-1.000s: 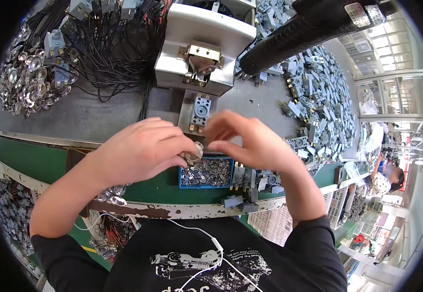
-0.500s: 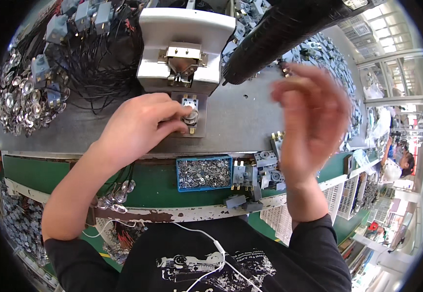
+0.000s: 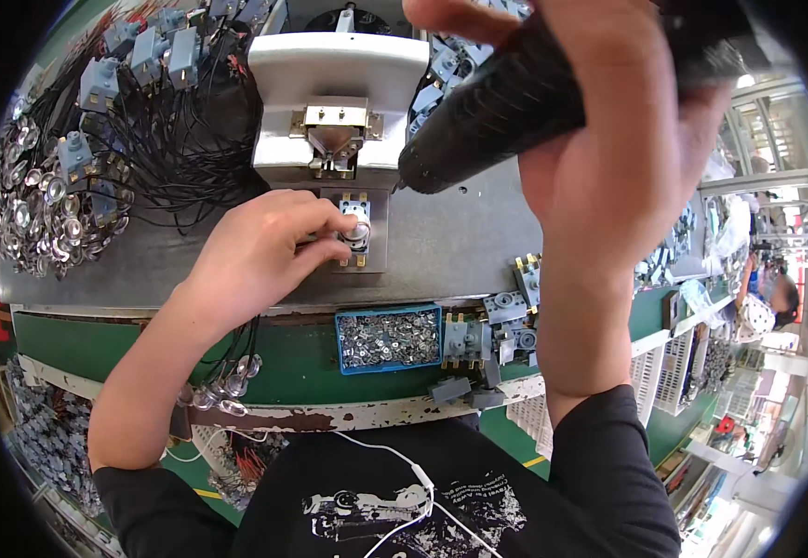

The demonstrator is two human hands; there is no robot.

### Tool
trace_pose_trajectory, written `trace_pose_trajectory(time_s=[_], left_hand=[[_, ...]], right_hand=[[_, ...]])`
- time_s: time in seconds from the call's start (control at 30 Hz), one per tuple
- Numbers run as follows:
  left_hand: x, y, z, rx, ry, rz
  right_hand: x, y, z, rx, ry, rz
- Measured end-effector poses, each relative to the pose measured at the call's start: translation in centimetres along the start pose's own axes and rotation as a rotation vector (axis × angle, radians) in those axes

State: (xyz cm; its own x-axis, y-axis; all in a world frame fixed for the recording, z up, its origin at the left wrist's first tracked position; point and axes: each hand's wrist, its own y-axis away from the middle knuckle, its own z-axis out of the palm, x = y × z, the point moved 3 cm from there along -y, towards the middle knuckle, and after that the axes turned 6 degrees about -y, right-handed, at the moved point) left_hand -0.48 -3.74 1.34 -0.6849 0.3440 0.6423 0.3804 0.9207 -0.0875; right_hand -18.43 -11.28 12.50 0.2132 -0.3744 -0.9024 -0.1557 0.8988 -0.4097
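Note:
My left hand (image 3: 264,240) pinches a round metal ring (image 3: 357,234) with thumb and fingertips. The ring sits on a small grey switch block (image 3: 354,208) with brass terminals, which lies on a flat metal plate (image 3: 379,251) in front of the press-like fixture. My right hand (image 3: 613,177) is wrapped round a thick black power screwdriver (image 3: 497,116), whose thin tip points down and left, apart from the block. Part of the screwdriver body is hidden behind the fingers.
A white metal fixture (image 3: 339,70) stands behind the plate. Near the front edge lies a blue tray (image 3: 340,370) of small metal parts beside several grey switch blocks (image 3: 466,339). Black cables (image 3: 190,158) and metal rings (image 3: 50,219) heap at the left.
My right hand has moved up and inward from open air and closed round the screwdriver, which has tilted slightly left. My left hand still holds the ring on the block.

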Motion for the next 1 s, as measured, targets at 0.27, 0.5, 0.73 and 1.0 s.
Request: trace_pose_trajectory(time_s=[0.27,0.5,0.73,1.0], left_hand=[[-0.2,0.4,0.0,0.019,-0.100,0.034],[-0.4,0.6,-0.2,-0.005,-0.127,0.013],[-0.2,0.4,0.0,-0.029,-0.122,0.005],[-0.7,0.7,0.7,0.061,-0.094,0.058]], right_hand=[[0.7,-0.6,2.7,0.003,-0.109,-0.100],[1.5,-0.1,7.3,0.135,-0.196,-0.260],[1.8,-1.7,7.1,-0.105,-0.126,-0.260],[3.3,-4.2,5.1,-0.383,-0.277,-0.973]])
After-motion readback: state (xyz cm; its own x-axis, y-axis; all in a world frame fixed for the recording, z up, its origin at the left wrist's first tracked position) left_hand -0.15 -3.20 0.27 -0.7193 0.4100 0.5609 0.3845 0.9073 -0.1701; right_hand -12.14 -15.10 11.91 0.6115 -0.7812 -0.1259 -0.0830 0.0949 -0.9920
